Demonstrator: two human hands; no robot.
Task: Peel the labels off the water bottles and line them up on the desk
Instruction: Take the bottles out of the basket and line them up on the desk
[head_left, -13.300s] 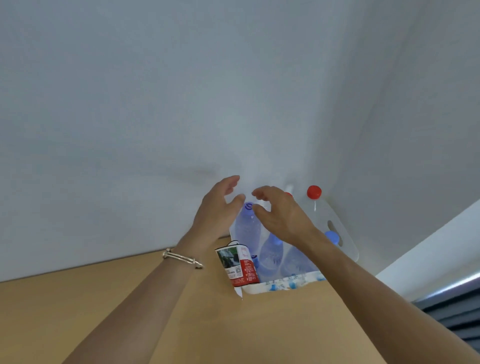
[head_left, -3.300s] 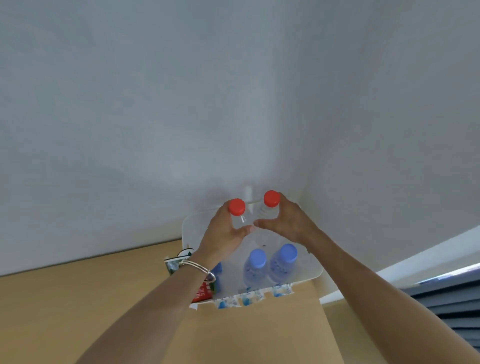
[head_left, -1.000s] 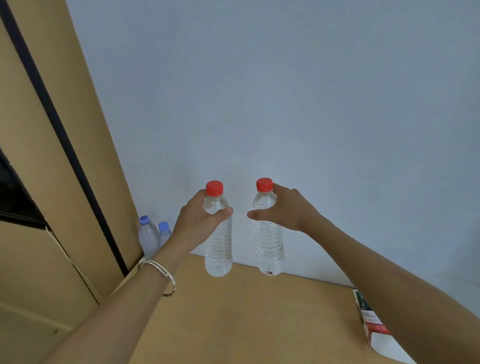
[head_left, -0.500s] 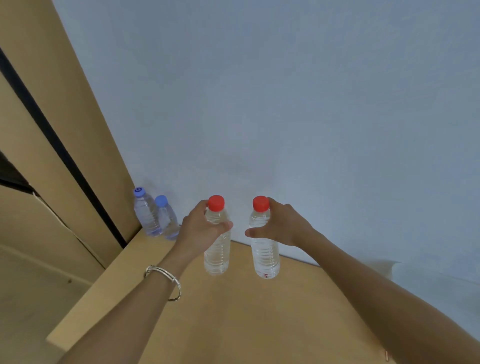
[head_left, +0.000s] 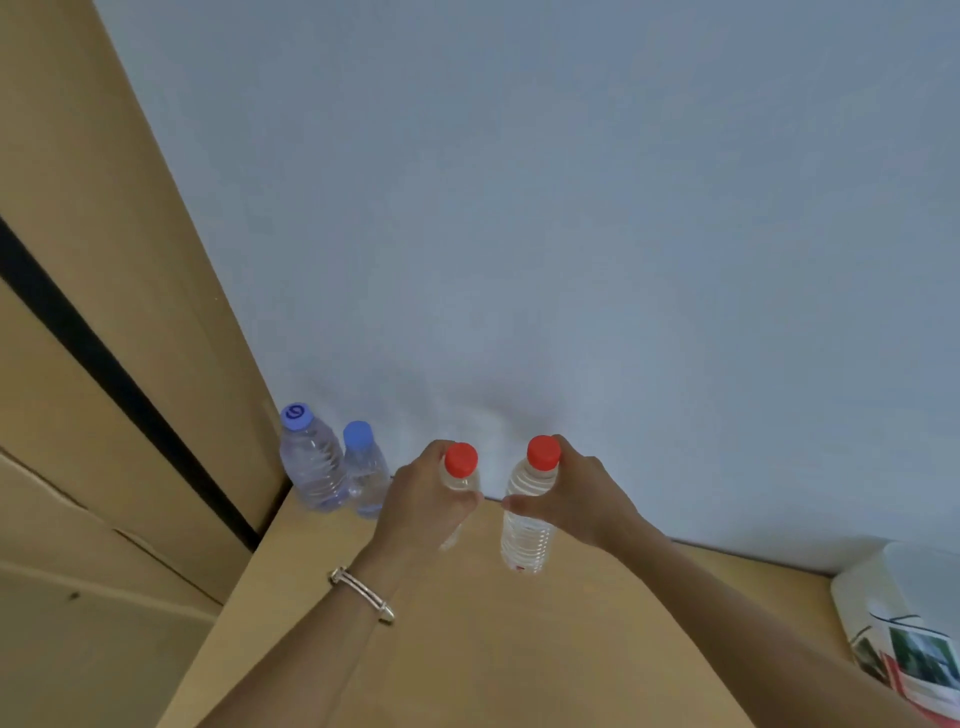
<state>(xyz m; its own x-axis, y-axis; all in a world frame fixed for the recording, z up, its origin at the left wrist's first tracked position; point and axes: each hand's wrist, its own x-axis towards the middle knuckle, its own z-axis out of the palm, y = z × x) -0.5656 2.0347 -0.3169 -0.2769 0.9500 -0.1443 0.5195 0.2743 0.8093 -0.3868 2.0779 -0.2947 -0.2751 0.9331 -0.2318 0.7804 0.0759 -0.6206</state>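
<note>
head view, looking down on a tan desk set against a pale wall.

left hand: fingers and thumb curled round the upper body of the left red-capped bottle, just under the cap. the hand covers most of the bottle. silver bracelet on that wrist.

right hand: wrapped round the shoulder of the right red-capped bottle, thumb across the front.

both bottles are upright, clear ribbed plastic, side by side with a gap between them. they sit at 6 o'clock of frame centre, near the desk's back edge. the right bottle's base looks low over the desk top; contact with the wood can't be told from this angle.

at 9 o'clock of the left hand, two more bottles stand in the desk's back left corner, touching each other. the larger blue-capped bottle is against the wooden panel; the smaller blue-capped bottle is at its 3 o'clock, by the wall.

at 4 o'clock of frame, at the desk's right end, is a white plastic tub, cut by the frame edge. printed paper in red, white and green is at its near side.
</note>
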